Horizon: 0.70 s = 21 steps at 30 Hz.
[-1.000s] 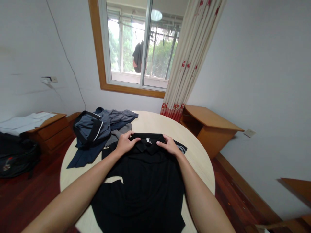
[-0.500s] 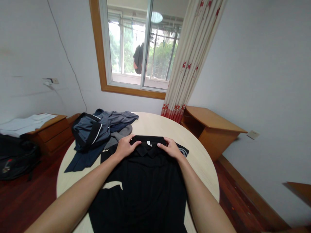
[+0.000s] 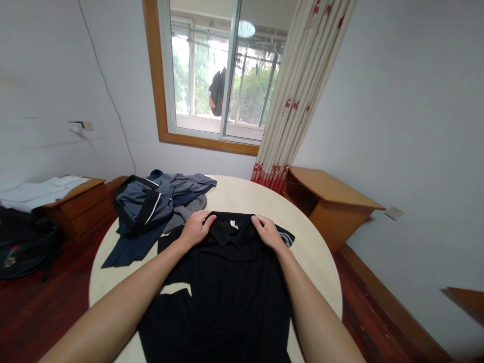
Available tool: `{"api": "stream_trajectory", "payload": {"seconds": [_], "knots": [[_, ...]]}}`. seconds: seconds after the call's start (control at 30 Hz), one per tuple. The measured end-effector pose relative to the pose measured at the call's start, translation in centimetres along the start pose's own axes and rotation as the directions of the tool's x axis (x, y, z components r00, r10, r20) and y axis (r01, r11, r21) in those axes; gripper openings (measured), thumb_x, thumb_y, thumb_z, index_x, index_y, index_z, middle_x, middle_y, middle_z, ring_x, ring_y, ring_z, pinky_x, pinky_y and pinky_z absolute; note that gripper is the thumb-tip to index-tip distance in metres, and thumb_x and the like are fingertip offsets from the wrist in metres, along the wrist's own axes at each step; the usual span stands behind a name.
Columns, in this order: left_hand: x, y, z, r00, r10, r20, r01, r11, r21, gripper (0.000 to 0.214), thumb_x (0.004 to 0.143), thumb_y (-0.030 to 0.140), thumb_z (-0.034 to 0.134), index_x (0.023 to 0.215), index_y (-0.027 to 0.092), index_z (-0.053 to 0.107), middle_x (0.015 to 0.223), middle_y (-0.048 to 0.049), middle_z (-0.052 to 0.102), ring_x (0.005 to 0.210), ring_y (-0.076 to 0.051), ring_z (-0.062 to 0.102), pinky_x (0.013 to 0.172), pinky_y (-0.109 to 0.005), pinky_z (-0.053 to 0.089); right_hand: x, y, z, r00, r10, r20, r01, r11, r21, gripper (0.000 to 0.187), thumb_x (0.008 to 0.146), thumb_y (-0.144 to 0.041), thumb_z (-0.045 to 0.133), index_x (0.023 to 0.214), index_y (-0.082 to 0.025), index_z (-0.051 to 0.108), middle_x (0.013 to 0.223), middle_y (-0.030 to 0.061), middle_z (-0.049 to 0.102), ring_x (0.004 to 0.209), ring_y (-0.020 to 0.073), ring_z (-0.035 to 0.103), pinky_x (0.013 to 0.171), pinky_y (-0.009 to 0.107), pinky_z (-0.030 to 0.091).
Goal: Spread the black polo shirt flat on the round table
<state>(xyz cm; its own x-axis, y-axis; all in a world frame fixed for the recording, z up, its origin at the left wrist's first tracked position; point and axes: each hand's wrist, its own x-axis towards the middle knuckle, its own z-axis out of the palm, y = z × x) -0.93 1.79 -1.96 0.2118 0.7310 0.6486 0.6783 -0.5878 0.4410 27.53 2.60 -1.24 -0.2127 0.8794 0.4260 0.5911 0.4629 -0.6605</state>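
A black polo shirt lies spread flat on a round pale wooden table, collar at the far end with a small white label inside it. My left hand rests on the left side of the collar, fingers curled onto the cloth. My right hand presses on the collar's right side, fingers together. Both forearms lie over the shirt's body.
A heap of grey and navy clothes lies on the table's far left. A low wooden cabinet with pale cloth stands at left, a black bag beside it. A wooden side table and a curtain stand right of the window.
My right hand has slid a little to the right along the collar, so more of the collar and its white label shows. The left hand stays nearly in place.
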Motion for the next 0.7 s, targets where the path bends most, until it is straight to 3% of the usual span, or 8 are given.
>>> {"api": "stream_trajectory", "payload": {"seconds": [0.2,0.7], "knots": [[0.02,0.16,-0.01,0.999,0.032,-0.006,-0.032,0.999,0.02,0.041,0.101,0.041,0.039,0.086,0.016,0.067,0.08,-0.0086,0.067,0.077,-0.022,0.061,0.074,-0.033,0.047,0.01,-0.14,0.12,1.0,0.007,-0.018,-0.007,0.999,0.036,0.05,0.092,-0.062,0.038,0.063,-0.022,0.042,0.062,-0.0017,0.044,0.063,0.0156,0.043,0.063,0.028,0.034],[-0.05,0.44,-0.25,1.0,0.002,0.02,-0.002,1.0,0.003,0.036,0.096,0.034,0.038,0.086,0.016,0.067,0.085,-0.0097,0.071,0.079,-0.022,0.065,0.075,-0.033,0.049,-0.13,-0.72,-0.05,1.0,-0.01,-0.013,0.01,1.0,0.005,0.045,0.09,-0.054,0.042,0.058,-0.022,0.041,0.057,-0.0023,0.042,0.059,0.015,0.043,0.06,0.028,0.033]]}}
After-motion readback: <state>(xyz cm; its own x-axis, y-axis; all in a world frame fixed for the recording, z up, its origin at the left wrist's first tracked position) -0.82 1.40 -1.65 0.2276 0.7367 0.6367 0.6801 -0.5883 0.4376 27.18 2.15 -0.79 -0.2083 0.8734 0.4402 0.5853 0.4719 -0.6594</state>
